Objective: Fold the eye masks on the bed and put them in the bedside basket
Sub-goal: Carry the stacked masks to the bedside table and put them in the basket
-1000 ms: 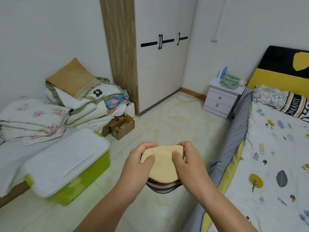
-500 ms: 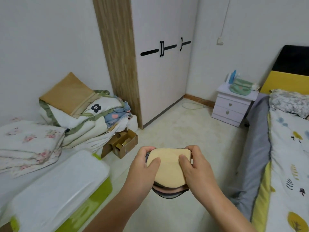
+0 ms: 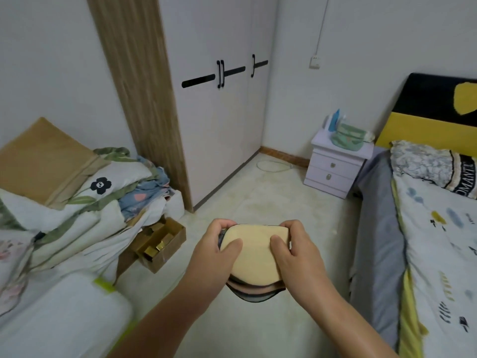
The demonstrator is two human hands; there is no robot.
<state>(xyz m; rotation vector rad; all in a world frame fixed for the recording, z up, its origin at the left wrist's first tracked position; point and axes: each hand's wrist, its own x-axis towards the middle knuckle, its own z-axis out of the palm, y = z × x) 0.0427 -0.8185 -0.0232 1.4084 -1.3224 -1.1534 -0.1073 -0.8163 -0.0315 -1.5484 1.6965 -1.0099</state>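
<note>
Holding a stack of folded eye masks (image 3: 254,257) at lower centre of the frame, I keep it in the air above the pale floor (image 3: 258,197), clear of the bed. Top layer: a cream-yellow mask; beneath it, pink and dark grey edges show at the stack's lower rim. My left hand (image 3: 215,250) clasps the stack's left side, thumb pressed flat on the cream face, fingers curled over the upper edge. My right hand (image 3: 296,250) clasps the right side likewise, thumb on top, fingers wrapped round the upper right corner. Both grips are closed on the stack.

Right of the frame: the bed (image 3: 438,241), with a patterned white cover and a grey sheet edge. On its pillow (image 3: 436,166) a black band bears partial lettering, legible as "OMANTI". Upper right: a lilac bedside cabinet (image 3: 335,169) carrying a green fabric basket (image 3: 347,136). Upper centre: a white wardrobe (image 3: 219,99) with black handles. Left: piled bedding (image 3: 77,197) and an open cardboard box (image 3: 161,244).
</note>
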